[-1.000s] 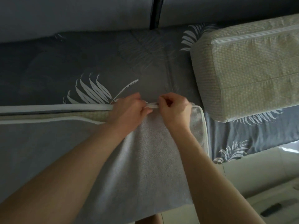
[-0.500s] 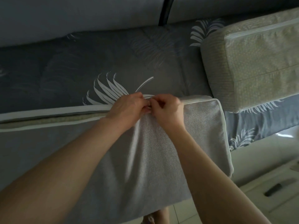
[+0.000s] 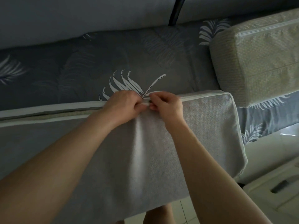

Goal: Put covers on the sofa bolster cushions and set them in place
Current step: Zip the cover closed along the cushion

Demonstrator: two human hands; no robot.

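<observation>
A long cushion in a grey cover (image 3: 202, 135) with white piping lies across the front of the sofa seat. Its zipper edge runs along the top; to the left of my hands the opening gapes and shows the beige cushion (image 3: 64, 114) inside. My left hand (image 3: 124, 105) pinches the cover's edge at the zipper. My right hand (image 3: 166, 104) pinches the zipper right beside it, fingertips almost touching the left hand's. The zipper pull itself is hidden between my fingers. A second, bare beige cushion (image 3: 258, 62) lies on the seat at the right.
The sofa seat (image 3: 97, 62) has a dark grey sheet with white leaf prints, and grey back cushions (image 3: 80, 16) stand behind. Pale floor tiles and a white unit with a handle slot (image 3: 279, 185) sit at the lower right. My leg shows below the cushion.
The view has shifted left, so the cushion's right end shows more. My hands have come closer together on the zipper edge and sit further left along it.
</observation>
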